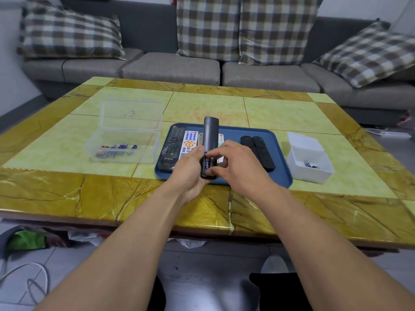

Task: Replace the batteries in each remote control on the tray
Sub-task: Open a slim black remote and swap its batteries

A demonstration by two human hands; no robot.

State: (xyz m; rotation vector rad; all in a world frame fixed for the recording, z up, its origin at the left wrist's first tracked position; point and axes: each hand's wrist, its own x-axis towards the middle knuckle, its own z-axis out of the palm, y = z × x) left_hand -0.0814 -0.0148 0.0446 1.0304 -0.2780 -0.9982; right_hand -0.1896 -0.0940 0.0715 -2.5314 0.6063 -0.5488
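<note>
Clear box (pixel 122 142): sits at the left on the tabletop (pixel 67 189), lid up, with a small heap of batteries along its floor. Whether these are the fresh ones I cannot tell.
Tray (pixel 280 173): blue, mid-tabletop, just beyond both hands. A black remote and a white one lie at its left end, another pale one is half hidden behind the held remote, and two black ones lie side by side at its right.
Left hand (pixel 190 173): fingers wrapped round the lower end of the held remote, cradling it from the left and beneath.
Held remote (pixel 210 133): dark, back facing me, raised above the tray's near edge. Its long axis runs away from the person, far end tipped up; the open battery bay is at the near end.
Batteries (pixel 208 164): two lie in the bay, lengthwise along the remote.
Right hand (pixel 235 164): comes in from the right, fingers curled narrow with the tips at the bay; they seem to pinch or press a battery, though the contact itself is hidden.
White box (pixel 310 162): at the right, well apart from the hands, a few batteries inside.
Key relation: the bay lies directly left of the right fingertips, so that hand is the nearer one to work the cells while the left steadies.
</note>
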